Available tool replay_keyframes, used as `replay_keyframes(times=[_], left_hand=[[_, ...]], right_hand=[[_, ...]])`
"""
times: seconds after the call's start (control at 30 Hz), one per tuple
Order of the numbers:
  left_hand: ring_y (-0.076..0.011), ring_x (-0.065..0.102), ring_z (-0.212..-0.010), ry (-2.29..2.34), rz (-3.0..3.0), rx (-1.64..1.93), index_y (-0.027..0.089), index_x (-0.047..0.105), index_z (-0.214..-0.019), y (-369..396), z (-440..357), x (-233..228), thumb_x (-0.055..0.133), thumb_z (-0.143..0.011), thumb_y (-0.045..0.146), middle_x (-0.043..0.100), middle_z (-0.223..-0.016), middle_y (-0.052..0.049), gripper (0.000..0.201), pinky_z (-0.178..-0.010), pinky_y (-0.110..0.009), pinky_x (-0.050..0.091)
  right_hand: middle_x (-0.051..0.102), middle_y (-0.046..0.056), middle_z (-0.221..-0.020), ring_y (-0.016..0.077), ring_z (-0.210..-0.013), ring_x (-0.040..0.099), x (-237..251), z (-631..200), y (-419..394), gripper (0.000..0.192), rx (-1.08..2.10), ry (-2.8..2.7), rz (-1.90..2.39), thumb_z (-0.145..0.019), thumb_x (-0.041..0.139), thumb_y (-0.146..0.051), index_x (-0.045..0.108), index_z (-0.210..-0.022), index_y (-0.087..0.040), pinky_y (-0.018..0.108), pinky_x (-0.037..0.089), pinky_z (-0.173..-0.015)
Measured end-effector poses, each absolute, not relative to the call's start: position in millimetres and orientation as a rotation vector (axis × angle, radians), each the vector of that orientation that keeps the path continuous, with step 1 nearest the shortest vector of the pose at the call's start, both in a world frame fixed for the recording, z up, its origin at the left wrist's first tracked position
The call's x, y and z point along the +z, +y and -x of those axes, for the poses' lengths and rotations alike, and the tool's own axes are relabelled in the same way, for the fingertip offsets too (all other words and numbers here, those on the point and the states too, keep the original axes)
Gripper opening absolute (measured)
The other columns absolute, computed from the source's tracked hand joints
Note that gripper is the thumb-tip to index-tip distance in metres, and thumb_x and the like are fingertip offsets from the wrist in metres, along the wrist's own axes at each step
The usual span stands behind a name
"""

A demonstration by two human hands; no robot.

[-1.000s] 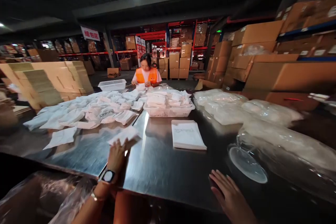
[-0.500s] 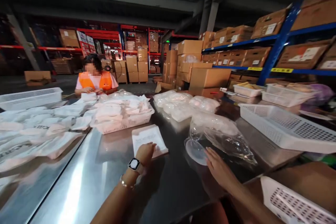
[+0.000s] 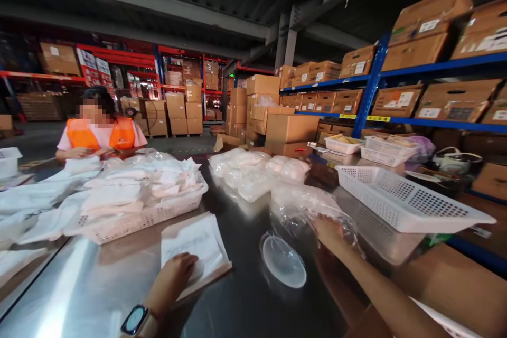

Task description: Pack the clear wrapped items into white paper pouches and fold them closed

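Resting palm-down, left hand (image 3: pixel 176 273) presses fingers flat on white bag stack (image 3: pixel 195 247) at table (image 3: pixel 99 285) centre. Right hand (image 3: pixel 328 232), at three o'clock, fingers spread into clear plastic bag (image 3: pixel 304 208).

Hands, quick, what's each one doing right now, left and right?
Left hand: open, fingers resting flat on the white packet stack.
Right hand: in the clear plastic bag; grip cannot be told.
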State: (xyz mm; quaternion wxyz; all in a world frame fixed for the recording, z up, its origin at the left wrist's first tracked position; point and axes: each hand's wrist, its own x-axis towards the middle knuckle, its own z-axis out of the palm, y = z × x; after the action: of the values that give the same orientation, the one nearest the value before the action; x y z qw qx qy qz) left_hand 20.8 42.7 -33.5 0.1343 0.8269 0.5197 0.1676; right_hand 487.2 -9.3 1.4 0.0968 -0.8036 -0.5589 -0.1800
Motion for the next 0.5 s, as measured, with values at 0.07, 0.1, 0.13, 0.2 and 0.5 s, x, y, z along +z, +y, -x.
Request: replay_keyframes(times=[0.07, 0.1, 0.13, 0.2, 0.5], left_hand=[[-0.0188, 0.064, -0.085, 1.465, -2.395, 0.479, 0.021, 0.068, -0.080, 44, -21, -35, 0.041, -0.087, 0.018, 0.069, -0.088, -0.003, 0.029, -0.080, -0.025, 0.044], [-0.0190, 0.063, -0.084, 1.451, -2.397, 0.465, 0.020, 0.067, -0.078, 44, -21, -36, 0.040, -0.088, 0.019, 0.068, -0.088, -0.004, 0.029, -0.079, -0.025, 0.044], [-0.0189, 0.063, -0.083, 1.469, -2.387, 0.463, 0.020, 0.065, -0.077, 44, -22, -36, 0.039, -0.089, 0.020, 0.067, -0.088, -0.005, 0.029, -0.078, -0.026, 0.043], [-0.0187, 0.063, -0.083, 1.497, -2.384, 0.448, 0.019, 0.064, -0.077, 43, -23, -36, 0.039, -0.089, 0.019, 0.067, -0.089, -0.006, 0.027, -0.076, -0.026, 0.043], [-0.0189, 0.063, -0.081, 1.488, -2.384, 0.521, 0.020, 0.062, -0.076, 42, -22, -41, 0.039, -0.091, 0.020, 0.066, -0.087, -0.006, 0.028, -0.076, -0.027, 0.043]], right_hand=[[0.068, 0.018, -0.073, 0.0257, -0.072, 0.069, -1, -465, -11, 0.035, -0.507, -1.742, 2.357, -0.090, 0.045, -0.022, 0.070, -0.070, -0.008, 0.034, 0.047, -0.067], [0.068, 0.015, -0.069, 0.0241, -0.069, 0.068, -4, -453, -14, 0.035, -0.497, -1.792, 2.334, -0.089, 0.047, -0.022, 0.070, -0.066, -0.010, 0.032, 0.047, -0.065], [0.068, 0.013, -0.069, 0.0235, -0.069, 0.068, -8, -441, -18, 0.031, -0.496, -1.839, 2.303, -0.088, 0.049, -0.022, 0.070, -0.067, -0.012, 0.031, 0.047, -0.064], [0.071, 0.011, -0.080, 0.0245, -0.078, 0.068, -13, -425, -23, 0.023, -0.520, -1.905, 2.236, -0.087, 0.051, -0.020, 0.073, -0.083, -0.016, 0.031, 0.048, -0.068], [0.055, 0.028, -0.126, 0.0393, -0.117, 0.052, 26, -530, 9, 0.042, -0.643, -1.425, 2.311, -0.093, 0.039, -0.031, 0.058, -0.120, -0.005, 0.055, 0.040, -0.091]])
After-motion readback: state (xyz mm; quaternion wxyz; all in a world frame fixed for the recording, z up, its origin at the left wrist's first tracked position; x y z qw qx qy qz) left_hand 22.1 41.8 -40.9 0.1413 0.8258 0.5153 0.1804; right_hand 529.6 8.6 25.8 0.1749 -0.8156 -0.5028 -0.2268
